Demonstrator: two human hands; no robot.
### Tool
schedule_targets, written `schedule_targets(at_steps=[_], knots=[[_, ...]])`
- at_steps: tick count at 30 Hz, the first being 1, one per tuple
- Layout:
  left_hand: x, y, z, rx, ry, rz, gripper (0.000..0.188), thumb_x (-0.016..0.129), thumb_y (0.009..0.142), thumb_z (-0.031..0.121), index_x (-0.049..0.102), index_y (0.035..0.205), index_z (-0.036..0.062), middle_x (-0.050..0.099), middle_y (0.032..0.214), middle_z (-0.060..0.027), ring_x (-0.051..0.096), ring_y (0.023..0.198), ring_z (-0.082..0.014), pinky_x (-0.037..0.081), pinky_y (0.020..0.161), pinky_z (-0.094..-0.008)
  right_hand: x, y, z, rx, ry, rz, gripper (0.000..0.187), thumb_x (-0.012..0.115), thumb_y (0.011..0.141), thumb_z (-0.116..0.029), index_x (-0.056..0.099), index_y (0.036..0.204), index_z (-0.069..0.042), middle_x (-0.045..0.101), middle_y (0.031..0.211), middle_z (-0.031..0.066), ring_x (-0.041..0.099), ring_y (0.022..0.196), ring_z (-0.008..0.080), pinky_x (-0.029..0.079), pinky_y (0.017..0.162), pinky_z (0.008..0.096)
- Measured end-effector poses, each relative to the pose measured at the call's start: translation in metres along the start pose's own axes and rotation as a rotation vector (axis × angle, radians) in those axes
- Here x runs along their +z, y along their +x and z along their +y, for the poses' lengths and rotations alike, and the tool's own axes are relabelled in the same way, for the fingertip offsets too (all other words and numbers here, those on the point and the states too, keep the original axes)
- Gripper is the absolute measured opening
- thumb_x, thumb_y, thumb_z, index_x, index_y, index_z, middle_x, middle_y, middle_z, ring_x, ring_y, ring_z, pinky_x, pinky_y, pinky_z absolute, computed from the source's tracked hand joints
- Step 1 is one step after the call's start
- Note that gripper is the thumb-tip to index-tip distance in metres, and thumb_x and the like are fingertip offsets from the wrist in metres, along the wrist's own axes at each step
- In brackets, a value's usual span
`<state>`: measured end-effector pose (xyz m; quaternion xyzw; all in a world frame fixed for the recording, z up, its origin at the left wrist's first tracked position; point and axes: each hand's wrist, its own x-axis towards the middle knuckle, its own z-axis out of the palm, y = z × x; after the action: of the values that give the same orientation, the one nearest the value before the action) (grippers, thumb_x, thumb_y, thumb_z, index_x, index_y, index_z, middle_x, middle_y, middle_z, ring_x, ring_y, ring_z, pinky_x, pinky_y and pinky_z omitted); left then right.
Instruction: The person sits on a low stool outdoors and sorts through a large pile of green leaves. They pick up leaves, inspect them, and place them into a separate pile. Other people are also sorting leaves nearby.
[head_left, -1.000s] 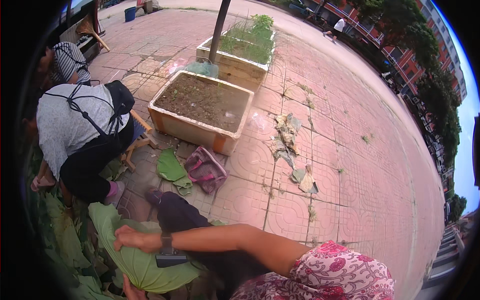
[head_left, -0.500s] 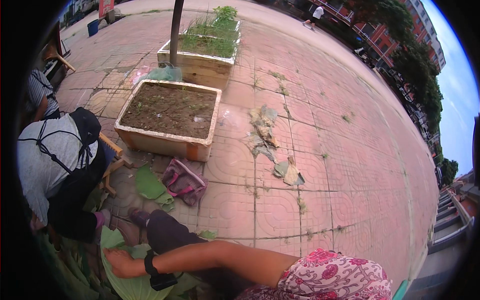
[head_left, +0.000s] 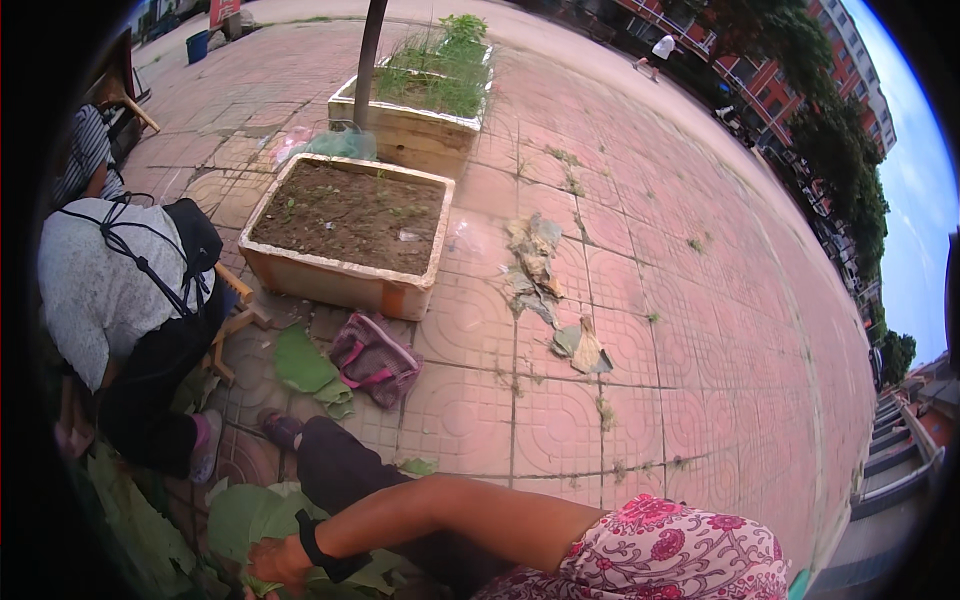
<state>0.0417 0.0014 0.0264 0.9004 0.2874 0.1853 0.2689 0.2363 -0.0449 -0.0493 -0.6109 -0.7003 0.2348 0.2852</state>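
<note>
My right hand (head_left: 282, 563) reaches in from the lower right, with a black band around its wrist. Its fingers are curled on a broad green leaf (head_left: 245, 515), which looks like a lotus leaf, low in the picture. Further broad leaves (head_left: 140, 515) lie in a dark heap to the left, and some spread under my wrist. My left hand does not show plainly; a bit of skin at the bottom edge is too cut off to tell. My dark-trousered leg (head_left: 345, 465) stretches beside the leaf.
A bent-over person (head_left: 130, 290) in grey sits close at left by a wooden stool (head_left: 235, 325); behind is someone in stripes (head_left: 88, 155). A purple bag (head_left: 375, 362) and a green leaf (head_left: 303, 362) lie before a soil-filled planter box (head_left: 340, 280). Dried leaves (head_left: 535, 265) litter the paving.
My right hand has moved down and a little right, its fingers now curled in. The leaf under it has shifted and lies differently. The view has moved slightly, and the person in grey leans lower.
</note>
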Motion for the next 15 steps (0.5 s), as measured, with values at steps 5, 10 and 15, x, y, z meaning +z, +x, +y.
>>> schedule_targets(at_steps=[5,10,15], knots=[[-0.012,0.02,0.093,0.266,-0.077,0.079,0.041,0.066,0.098,0.03,0.063,0.123,-0.0023,0.07,0.114,-0.0177,0.067,0.103,-0.0306,0.052,0.095,-0.039,-0.017,-0.01,-0.016,0.052,0.085,0.079,0.041,0.072,0.065,-0.009,0.061,0.102,0.004,0.066,0.092,0.0211,0.064,0.101,0.0349,0.048,0.087,0.0402],[0.001,0.032,0.078,0.144,0.113,0.265,0.04,0.071,0.094,0.031,0.065,0.116,-0.0015,0.07,0.107,-0.0158,0.066,0.095,-0.0301,0.053,0.088,-0.0393,-0.003,-0.004,0.006,0.063,0.066,0.442,0.025,0.069,0.062,-0.007,0.061,0.083,0.003,0.063,0.076,0.0197,0.066,0.084,0.0351,0.049,0.076,0.0409],[0.013,0.041,0.053,0.262,0.231,0.504,0.037,0.077,0.088,0.031,0.069,0.108,0.0014,0.071,0.102,-0.011,0.066,0.087,-0.0293,0.054,0.08,-0.0378,-0.044,-0.018,-0.018,0.013,0.067,0.087,0.014,0.066,0.063,-0.008,0.057,0.066,0.002,0.06,0.068,0.019,0.063,0.07,0.0371,0.049,0.063,0.042]])
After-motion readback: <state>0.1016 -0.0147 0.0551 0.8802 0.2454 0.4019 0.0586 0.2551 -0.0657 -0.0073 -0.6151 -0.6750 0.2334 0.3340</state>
